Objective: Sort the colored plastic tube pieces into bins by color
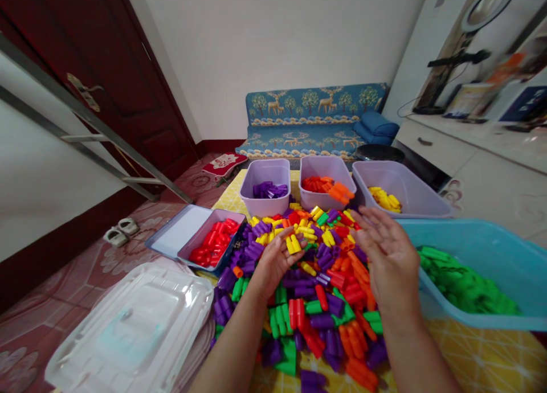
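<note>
My left hand [277, 262] is over the pile of coloured plastic pieces [316, 302], with a yellow piece [293, 244] held at its fingertips. To the right, my right hand [387, 256] has its fingers spread and nothing in them. An orange piece [341, 192] hangs in the air at the front edge of the middle lilac bin [329, 165], apart from my right hand. That bin holds orange pieces, the left lilac bin [265, 171] purple ones, the right lilac bin [410, 188] yellow ones. Red pieces [216, 242] fill a smaller box, green ones [465, 282] the blue tub [482, 239].
Stacked clear lids [141, 324] lie at the left front beside an open box lid [177, 233]. Yellow patterned cloth [482, 353] covers the table. A blue sofa [311, 119] stands behind, a metal ladder [98, 117] to the left, a white cabinet [482, 159] to the right.
</note>
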Available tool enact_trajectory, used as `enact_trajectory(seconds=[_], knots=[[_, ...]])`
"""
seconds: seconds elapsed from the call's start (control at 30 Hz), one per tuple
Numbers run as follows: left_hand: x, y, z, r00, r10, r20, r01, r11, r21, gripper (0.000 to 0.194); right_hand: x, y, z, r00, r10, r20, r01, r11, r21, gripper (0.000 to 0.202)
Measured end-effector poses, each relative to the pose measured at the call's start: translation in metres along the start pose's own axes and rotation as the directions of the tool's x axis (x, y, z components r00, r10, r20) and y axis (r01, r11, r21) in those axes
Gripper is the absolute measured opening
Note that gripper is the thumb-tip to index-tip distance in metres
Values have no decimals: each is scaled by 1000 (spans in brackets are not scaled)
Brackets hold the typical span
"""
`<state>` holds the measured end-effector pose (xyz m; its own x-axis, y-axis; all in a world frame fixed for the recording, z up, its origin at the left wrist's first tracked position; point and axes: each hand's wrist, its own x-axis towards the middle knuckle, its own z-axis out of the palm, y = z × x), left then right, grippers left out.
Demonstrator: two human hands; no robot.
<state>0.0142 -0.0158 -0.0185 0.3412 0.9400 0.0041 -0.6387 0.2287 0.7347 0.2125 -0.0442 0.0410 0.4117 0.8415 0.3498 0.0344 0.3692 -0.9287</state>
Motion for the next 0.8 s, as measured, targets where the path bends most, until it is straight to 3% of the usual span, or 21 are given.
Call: enact_trajectory(seconds=[0.03,0.1,0.2,0.27,0.33,0.4,0.47,0.53,0.63,0.8], knots=[[0,0,0,1000,6,1,-6,1000,10,50,-1,-2,3,998,-36,-47,38,998,43,43],[-1,-1,1,999,32,-3,-32,998,50,50,-2,-2,6,999,-39,-25,40,999,24,44],[0,-5,1,991,127,-46,-115,973,200,51,1,11,0,997,22,76,-10,989,-148,36],[2,-8,-1,957,269,-109,-209,900,383,50,6,25,-7,993,38,109,-6,960,-281,35],[4,-12,-4,885,450,-121,-289,734,614,43,10,37,-14,991,21,134,35,915,-402,38],[4,-15,-6,816,577,-31,-312,486,816,35,13,47,-19,984,-10,180,106,841,-530,39],[4,-17,-8,790,604,105,-299,230,926,35,14,55,-20,970,-15,243,173,745,-645,39],[3,-19,-9,798,571,192,-260,38,965,44,13,61,-19,955,7,297,218,661,-718,42],[2,-22,-7,840,509,189,-149,-119,982,65,8,66,-15,926,39,375,290,564,-773,49],[0,-20,0,882,445,154,-58,-222,973,70,-1,64,-6,895,117,430,346,425,-836,57]])
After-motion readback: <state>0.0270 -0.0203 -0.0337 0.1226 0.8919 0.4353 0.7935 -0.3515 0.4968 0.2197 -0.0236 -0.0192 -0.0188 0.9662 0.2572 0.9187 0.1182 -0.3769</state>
